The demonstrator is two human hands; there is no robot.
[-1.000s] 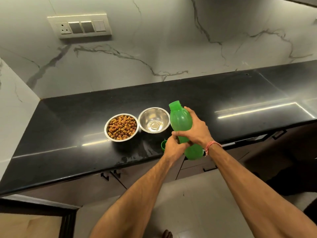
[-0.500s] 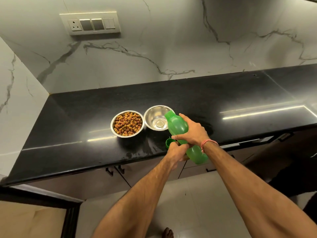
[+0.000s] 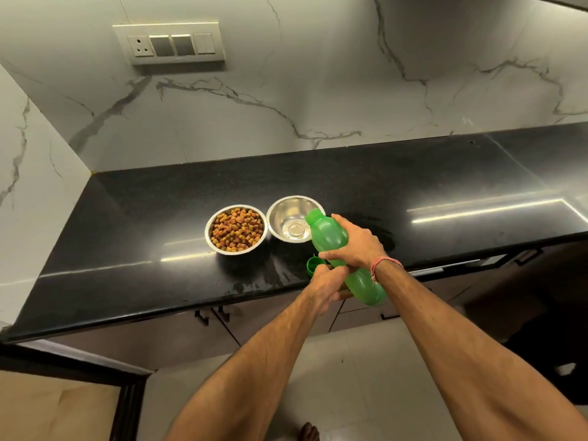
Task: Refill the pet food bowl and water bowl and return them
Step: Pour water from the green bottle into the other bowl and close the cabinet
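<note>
Nearest, the left hand (image 3: pixel 327 286) is curled at the lower part of the green bottle (image 3: pixel 331 241); it seems to help hold it, but I cannot tell for sure. A green cap (image 3: pixel 313 265) peeks out at its 11 o'clock. The right hand (image 3: pixel 358 243) is wrapped tight around the bottle's middle. The bottle leans toward 11 o'clock, its open mouth right over the near rim of the water bowl (image 3: pixel 288 214). I see no stream yet. To pour well, tip slowly, keep the mouth over the bowl's middle, and stop before the rim. At the water bowl's 9 o'clock, just beside it, sits the food bowl (image 3: pixel 235 229), already full of brown bits, on the black counter (image 3: pixel 143 230).
</note>
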